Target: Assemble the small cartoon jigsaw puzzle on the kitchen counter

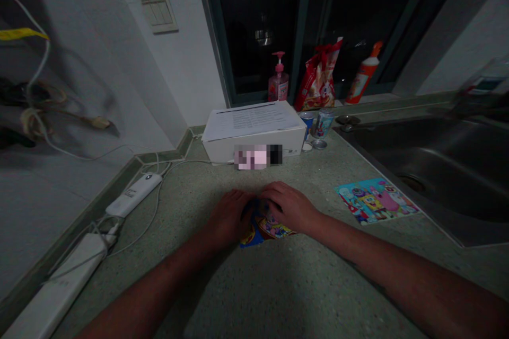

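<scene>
On the green speckled countertop (278, 291), a blue cartoon picture card (272, 230) lies partly covered by both my hands. My left hand (230, 217) is bent over its left side, fingers close together and curled toward the far edge. From the right, my right hand (292, 205) arches over the card's upper part with fingers curled down onto it. The fingertips are largely hidden, so any small piece under them cannot be made out. Farther right, a second cartoon picture card (377, 201), light blue with yellow and pink figures, lies flat near the sink.
Beyond my hands stands a white box (254, 140) with a printed sheet (254, 119) on top. Cans (324, 123) stand beside it. A metal sink (433, 169) is at right. Power strips (135, 194) and cables run along the left. A pump bottle (278, 82) stands behind.
</scene>
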A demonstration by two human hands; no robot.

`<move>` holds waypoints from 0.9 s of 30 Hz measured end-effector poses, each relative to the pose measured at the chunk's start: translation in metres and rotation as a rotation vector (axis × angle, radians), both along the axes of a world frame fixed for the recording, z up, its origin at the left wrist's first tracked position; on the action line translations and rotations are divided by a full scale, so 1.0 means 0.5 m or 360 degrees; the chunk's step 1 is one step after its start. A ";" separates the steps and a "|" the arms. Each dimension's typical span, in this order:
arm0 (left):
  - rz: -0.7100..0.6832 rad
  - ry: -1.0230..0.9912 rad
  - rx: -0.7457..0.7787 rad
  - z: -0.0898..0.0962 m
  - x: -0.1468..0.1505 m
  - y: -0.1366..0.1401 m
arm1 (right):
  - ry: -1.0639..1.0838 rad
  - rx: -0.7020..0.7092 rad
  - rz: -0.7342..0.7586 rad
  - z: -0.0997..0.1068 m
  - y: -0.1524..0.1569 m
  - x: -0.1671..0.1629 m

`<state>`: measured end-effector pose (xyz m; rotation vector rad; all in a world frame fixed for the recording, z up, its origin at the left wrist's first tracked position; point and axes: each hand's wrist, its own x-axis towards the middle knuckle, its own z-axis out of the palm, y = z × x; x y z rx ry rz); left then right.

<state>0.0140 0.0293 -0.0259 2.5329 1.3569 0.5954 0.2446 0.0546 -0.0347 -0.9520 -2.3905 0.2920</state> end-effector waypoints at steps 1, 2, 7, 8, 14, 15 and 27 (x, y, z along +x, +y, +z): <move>0.0001 -0.0016 0.0004 -0.003 0.000 0.001 | 0.0009 0.0008 -0.0004 0.002 0.000 0.001; 0.0008 -0.0032 0.0009 -0.005 0.001 0.002 | 0.0029 0.0021 -0.0010 0.004 0.000 0.002; 0.0010 -0.0091 0.0027 -0.010 0.000 0.009 | 0.0190 0.0074 -0.0165 0.003 0.001 0.006; 0.0009 -0.0101 0.0026 -0.010 -0.001 0.011 | 0.0209 0.0056 -0.0219 0.001 0.003 0.007; 0.0064 -0.0073 0.0026 -0.013 -0.009 0.025 | 0.0279 -0.0043 -0.0422 -0.007 0.025 0.025; 0.0079 -0.0055 0.0029 -0.012 -0.011 0.026 | 0.0273 -0.0053 -0.0450 -0.007 0.031 0.031; -0.0024 0.0024 -0.0065 0.020 -0.019 -0.008 | 0.0226 -0.0144 -0.0612 -0.016 0.072 0.068</move>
